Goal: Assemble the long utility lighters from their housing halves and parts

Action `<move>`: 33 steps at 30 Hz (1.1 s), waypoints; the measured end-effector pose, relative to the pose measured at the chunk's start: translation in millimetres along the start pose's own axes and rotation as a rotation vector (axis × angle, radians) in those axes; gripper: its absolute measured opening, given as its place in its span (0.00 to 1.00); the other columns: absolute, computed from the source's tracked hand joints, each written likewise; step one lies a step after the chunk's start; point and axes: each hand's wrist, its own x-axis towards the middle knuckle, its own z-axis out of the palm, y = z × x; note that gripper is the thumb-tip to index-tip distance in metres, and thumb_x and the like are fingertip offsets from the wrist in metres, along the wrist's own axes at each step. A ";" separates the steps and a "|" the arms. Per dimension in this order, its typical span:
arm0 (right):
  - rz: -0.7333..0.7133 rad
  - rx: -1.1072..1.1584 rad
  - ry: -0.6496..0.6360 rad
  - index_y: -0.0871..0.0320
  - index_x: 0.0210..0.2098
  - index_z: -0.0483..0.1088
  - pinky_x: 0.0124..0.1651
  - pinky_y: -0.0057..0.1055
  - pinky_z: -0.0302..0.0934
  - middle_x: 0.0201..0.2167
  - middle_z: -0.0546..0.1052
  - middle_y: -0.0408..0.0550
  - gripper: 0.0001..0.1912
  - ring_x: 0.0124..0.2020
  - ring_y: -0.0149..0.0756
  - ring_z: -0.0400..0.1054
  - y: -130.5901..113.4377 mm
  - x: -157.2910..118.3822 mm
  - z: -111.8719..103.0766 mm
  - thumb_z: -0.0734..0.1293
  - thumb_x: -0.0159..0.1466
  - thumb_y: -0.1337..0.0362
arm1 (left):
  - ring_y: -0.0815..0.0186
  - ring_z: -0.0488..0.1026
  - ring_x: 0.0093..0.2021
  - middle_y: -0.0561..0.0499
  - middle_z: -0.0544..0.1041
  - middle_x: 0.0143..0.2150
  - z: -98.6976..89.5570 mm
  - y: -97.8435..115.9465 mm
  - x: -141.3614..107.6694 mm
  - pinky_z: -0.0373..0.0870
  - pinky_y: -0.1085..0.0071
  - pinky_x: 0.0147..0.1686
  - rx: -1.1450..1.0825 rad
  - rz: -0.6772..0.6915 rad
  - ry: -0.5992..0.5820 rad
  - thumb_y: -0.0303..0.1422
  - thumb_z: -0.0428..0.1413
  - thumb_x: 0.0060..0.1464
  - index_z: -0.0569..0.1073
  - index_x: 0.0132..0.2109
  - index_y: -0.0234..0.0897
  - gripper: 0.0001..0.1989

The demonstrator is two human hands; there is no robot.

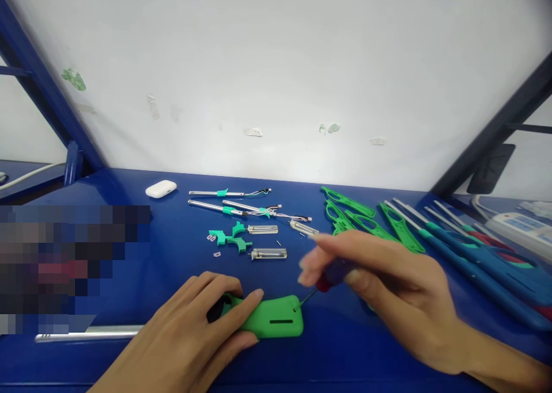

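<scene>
My left hand is closed around a green long-nosed lighter, pressing it flat on the table. Its metal tube points left, and the slotted butt end faces right. In my right hand is a screwdriver with a dark and red handle, partly hidden by the fingers and blurred. The thin shaft reaches down to a small hole near the right end of the lighter. Just beyond my hands lie clear fuel tanks and teal triggers.
Several metal tubes with wires lie at the back, near a white earbud case. Green shell halves sit behind my right hand. Blue lighters are piled at the right. A white wall closes off the back.
</scene>
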 end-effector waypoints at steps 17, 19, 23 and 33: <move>-0.083 -0.146 0.090 0.44 0.62 0.81 0.42 0.34 0.77 0.43 0.86 0.47 0.18 0.41 0.39 0.80 -0.7 1.1 -0.6 0.73 0.74 0.65 | 0.64 0.78 0.46 0.50 0.79 0.52 -1.3 1.0 -1.9 0.77 0.71 0.47 -0.013 0.004 0.023 0.40 0.48 0.81 0.73 0.70 0.49 0.19; -0.043 -0.118 0.014 0.42 0.71 0.73 0.47 0.37 0.78 0.50 0.85 0.47 0.26 0.46 0.40 0.81 -1.7 -0.4 -1.3 0.65 0.78 0.70 | 0.64 0.78 0.46 0.50 0.79 0.53 -0.6 1.1 -1.2 0.77 0.71 0.47 -0.012 0.001 0.018 0.40 0.48 0.81 0.73 0.71 0.49 0.19; -0.059 -0.134 0.092 0.39 0.62 0.80 0.39 0.30 0.76 0.41 0.83 0.44 0.22 0.39 0.36 0.78 -0.1 -2.2 -2.7 0.72 0.74 0.70 | 0.64 0.78 0.45 0.50 0.79 0.52 -0.7 1.2 -0.1 0.77 0.71 0.46 -0.016 0.009 0.022 0.40 0.48 0.81 0.73 0.71 0.49 0.19; -0.028 -0.114 0.085 0.41 0.57 0.83 0.39 0.32 0.75 0.39 0.83 0.43 0.17 0.37 0.36 0.77 -1.5 1.3 -3.9 0.75 0.72 0.67 | 0.64 0.78 0.45 0.50 0.80 0.51 -1.3 0.7 -1.6 0.78 0.71 0.46 -0.017 0.005 0.016 0.41 0.48 0.81 0.73 0.71 0.49 0.20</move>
